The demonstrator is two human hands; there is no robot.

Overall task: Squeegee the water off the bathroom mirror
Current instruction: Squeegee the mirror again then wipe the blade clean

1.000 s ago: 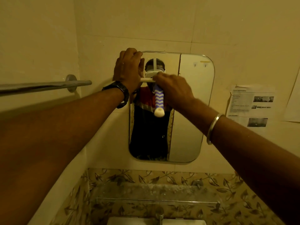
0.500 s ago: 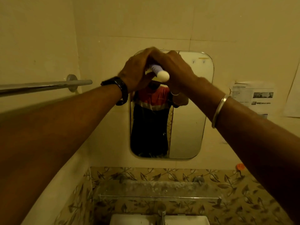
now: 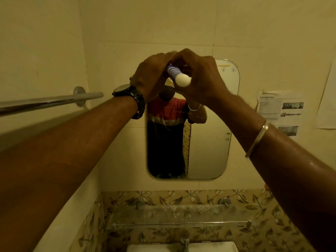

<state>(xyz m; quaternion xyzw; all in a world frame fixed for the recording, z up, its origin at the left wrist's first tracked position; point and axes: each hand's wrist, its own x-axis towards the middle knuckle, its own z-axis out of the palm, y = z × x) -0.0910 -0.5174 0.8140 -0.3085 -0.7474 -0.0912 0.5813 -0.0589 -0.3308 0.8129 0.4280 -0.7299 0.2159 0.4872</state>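
A rounded rectangular mirror (image 3: 209,142) hangs on the beige tiled wall ahead. Both my hands are raised together in front of its top left part. The squeegee (image 3: 179,77) has a purple-and-white striped handle with a white rounded end that points back toward me; its blade is hidden behind my hands. My left hand (image 3: 151,77), with a black watch on the wrist, curls round the squeegee from the left. My right hand (image 3: 201,79), with a metal bangle on the wrist, grips it from the right. The mirror reflects a person's torso.
A chrome towel bar (image 3: 51,102) juts from the left wall at hand height. Printed papers (image 3: 280,113) are stuck to the wall right of the mirror. Below the mirror run a glass shelf (image 3: 178,215), leaf-pattern tiles, a tap (image 3: 185,240) and a white basin.
The squeegee handle hung down a second ago; it has swung up to point toward me. Both hands have closed together round it near the mirror's top.
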